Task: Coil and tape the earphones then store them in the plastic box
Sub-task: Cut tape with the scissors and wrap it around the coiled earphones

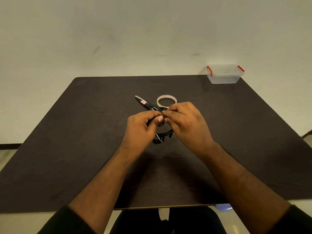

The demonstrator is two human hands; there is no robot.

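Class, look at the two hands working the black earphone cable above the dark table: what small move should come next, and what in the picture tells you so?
Probably finish pressing the wrap tight. The left hand and right hand both pinch the coiled black earphones at one spot; the loop and plug hang below. The beige tape roll and black-handled scissors lie set aside, and the clear plastic box with red clips stands lidded at the far corner.

Dark brown matte table [87, 149] pushed against a plain off-white wall [135, 31] with a few faint scuffs, pale floor [6, 159] visible at both sides and under the near edge, dark skirting [10, 146] at left, dim even warm light, soft shadows.
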